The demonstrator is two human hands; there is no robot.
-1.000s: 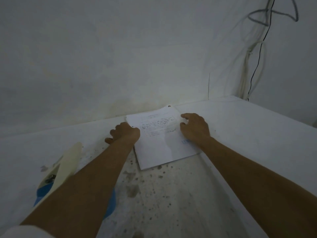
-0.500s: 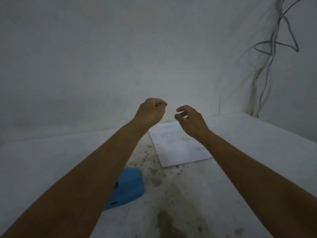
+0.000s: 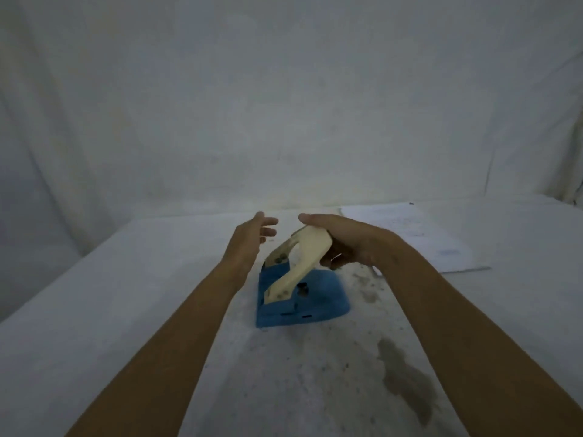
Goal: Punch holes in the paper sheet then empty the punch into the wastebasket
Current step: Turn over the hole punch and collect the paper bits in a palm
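A hole punch point(image 3: 303, 294) with a blue base and a cream lever stands on the white-covered table, its lever raised. My right hand point(image 3: 344, 239) is wrapped over the top end of the lever and grips it. Just left of the lever my left hand point(image 3: 252, 236) hovers with fingers spread and holds nothing. The paper sheet point(image 3: 419, 238), white with faint print, lies flat at the back right, behind my right forearm. No wastebasket is in view.
The white table cover point(image 3: 126, 310) carries dark specks and a grey stain point(image 3: 407, 380) at the front right. A white cloth backdrop point(image 3: 284, 105) hangs right behind the table. The table's left edge drops off at the far left.
Both hands left the paper, rose, and swung left to the hole punch. My right hand took hold of the lever. The view turned left, so the paper now sits at the right.
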